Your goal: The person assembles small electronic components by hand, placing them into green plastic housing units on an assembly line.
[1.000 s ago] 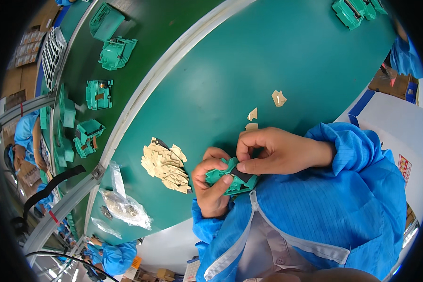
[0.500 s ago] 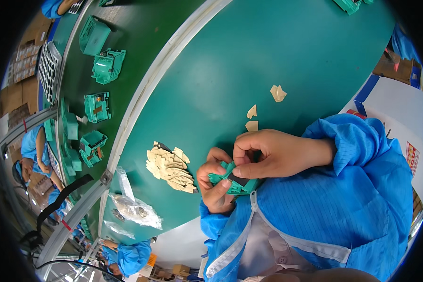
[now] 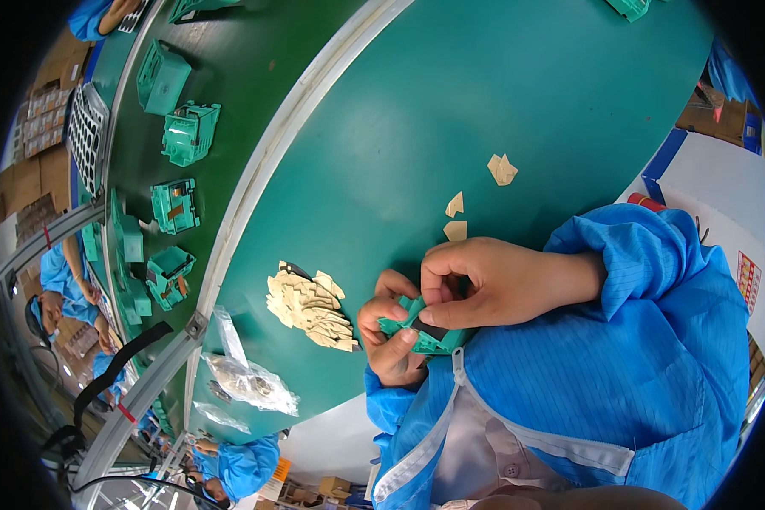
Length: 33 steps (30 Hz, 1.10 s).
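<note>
My left hand (image 3: 388, 330) grips a small green plastic part (image 3: 423, 331) close to my chest. The fingers of my right hand (image 3: 493, 280) are pinched on the top of the same part, at a dark patch on it. A pile of several beige paper-like pieces (image 3: 308, 308) lies on the green table just left of my left hand. Three loose beige pieces lie beyond my right hand, the farthest one (image 3: 502, 169) a little apart. Both sleeves are blue.
A green table (image 3: 450, 102) with a pale rim curves away. A darker belt (image 3: 229, 102) to the left carries several green plastic housings (image 3: 175, 206). Clear plastic bags (image 3: 246, 381) lie near the table's left end. Other people in blue sit at the left and below.
The view has shifted slightly. My hands stay together on the green part, with the right fingers working on its top; the pile and loose pieces have not moved.
</note>
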Each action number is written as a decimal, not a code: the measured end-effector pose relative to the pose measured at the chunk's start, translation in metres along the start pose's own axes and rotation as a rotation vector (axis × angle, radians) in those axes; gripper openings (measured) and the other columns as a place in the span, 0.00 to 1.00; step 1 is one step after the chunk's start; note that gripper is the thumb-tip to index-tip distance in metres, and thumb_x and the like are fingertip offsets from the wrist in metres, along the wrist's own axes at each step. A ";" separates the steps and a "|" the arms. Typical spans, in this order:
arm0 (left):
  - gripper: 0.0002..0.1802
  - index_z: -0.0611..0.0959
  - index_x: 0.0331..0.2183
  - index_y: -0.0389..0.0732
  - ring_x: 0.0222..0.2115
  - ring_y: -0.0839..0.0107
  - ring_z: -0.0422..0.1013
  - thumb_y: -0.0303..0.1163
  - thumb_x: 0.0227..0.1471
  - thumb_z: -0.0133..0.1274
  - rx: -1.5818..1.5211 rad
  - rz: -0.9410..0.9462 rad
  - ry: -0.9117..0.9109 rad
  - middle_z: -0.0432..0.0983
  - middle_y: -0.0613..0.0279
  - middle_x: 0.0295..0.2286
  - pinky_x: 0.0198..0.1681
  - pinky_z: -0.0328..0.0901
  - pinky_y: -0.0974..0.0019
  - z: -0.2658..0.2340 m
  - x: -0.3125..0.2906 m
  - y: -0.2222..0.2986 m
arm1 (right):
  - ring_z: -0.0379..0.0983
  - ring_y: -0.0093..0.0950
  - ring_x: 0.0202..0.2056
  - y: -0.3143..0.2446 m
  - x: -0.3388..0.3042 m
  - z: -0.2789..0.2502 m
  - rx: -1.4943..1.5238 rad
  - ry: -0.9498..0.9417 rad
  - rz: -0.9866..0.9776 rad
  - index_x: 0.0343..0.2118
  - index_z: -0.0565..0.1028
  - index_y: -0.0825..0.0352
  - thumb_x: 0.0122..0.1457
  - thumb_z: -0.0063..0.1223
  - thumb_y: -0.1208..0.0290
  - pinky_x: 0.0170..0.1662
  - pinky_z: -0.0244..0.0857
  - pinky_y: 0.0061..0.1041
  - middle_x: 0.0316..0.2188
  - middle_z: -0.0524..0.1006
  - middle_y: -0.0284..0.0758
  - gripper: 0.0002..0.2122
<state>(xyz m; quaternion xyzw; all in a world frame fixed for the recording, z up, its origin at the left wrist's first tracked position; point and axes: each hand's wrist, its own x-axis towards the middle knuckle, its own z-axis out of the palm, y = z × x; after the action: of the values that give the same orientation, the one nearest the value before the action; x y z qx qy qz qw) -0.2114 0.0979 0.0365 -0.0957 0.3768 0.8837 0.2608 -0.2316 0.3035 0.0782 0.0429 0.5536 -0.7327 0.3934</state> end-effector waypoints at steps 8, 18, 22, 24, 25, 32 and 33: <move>0.11 0.81 0.34 0.40 0.31 0.69 0.69 0.25 0.43 0.61 -0.022 0.006 -0.017 0.67 0.52 0.35 0.36 0.68 0.68 -0.001 -0.001 -0.001 | 0.66 0.14 0.26 0.001 0.000 0.002 0.007 0.008 -0.002 0.30 0.73 0.67 0.60 0.59 0.66 0.27 0.60 0.17 0.24 0.73 0.27 0.09; 0.12 0.81 0.34 0.40 0.32 0.69 0.68 0.25 0.42 0.61 -0.009 0.019 -0.012 0.67 0.51 0.36 0.37 0.66 0.68 0.000 0.000 -0.001 | 0.70 0.15 0.29 -0.002 -0.007 0.000 0.033 0.029 -0.002 0.33 0.74 0.68 0.60 0.58 0.68 0.29 0.65 0.18 0.27 0.74 0.29 0.08; 0.12 0.81 0.33 0.40 0.32 0.69 0.67 0.26 0.41 0.61 0.009 0.008 -0.010 0.68 0.52 0.36 0.37 0.66 0.69 0.001 0.000 0.000 | 0.70 0.16 0.30 0.000 -0.008 0.000 0.021 0.042 0.002 0.34 0.74 0.69 0.60 0.57 0.69 0.30 0.66 0.18 0.27 0.74 0.29 0.08; 0.12 0.81 0.32 0.40 0.32 0.70 0.67 0.26 0.41 0.61 0.013 0.002 -0.003 0.68 0.51 0.36 0.37 0.65 0.69 0.001 -0.001 0.001 | 0.71 0.16 0.30 0.000 -0.008 0.001 0.022 0.046 0.008 0.33 0.74 0.69 0.60 0.58 0.69 0.30 0.66 0.18 0.27 0.74 0.29 0.08; 0.11 0.81 0.32 0.40 0.32 0.70 0.67 0.26 0.40 0.61 0.016 -0.002 0.006 0.67 0.51 0.36 0.37 0.65 0.69 0.002 -0.002 0.001 | 0.71 0.16 0.30 0.001 -0.008 0.002 0.021 0.047 0.014 0.33 0.74 0.69 0.60 0.58 0.70 0.30 0.66 0.18 0.27 0.74 0.29 0.08; 0.12 0.81 0.32 0.41 0.32 0.70 0.66 0.26 0.41 0.62 0.030 0.003 0.015 0.67 0.51 0.35 0.37 0.65 0.70 -0.001 -0.004 0.000 | 0.70 0.16 0.30 0.003 -0.008 0.003 0.028 0.060 0.014 0.32 0.74 0.69 0.59 0.59 0.70 0.29 0.66 0.18 0.27 0.75 0.30 0.08; 0.11 0.81 0.32 0.43 0.33 0.65 0.69 0.26 0.42 0.61 0.045 -0.001 -0.008 0.66 0.52 0.36 0.40 0.68 0.64 -0.004 -0.003 0.001 | 0.70 0.16 0.30 0.003 -0.009 0.003 0.029 0.060 0.016 0.32 0.74 0.69 0.59 0.59 0.70 0.29 0.66 0.18 0.27 0.75 0.30 0.08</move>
<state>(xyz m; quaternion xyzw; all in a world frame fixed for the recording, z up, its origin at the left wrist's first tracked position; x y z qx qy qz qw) -0.2090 0.0931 0.0353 -0.0864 0.3952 0.8753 0.2650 -0.2231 0.3055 0.0815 0.0750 0.5542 -0.7357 0.3820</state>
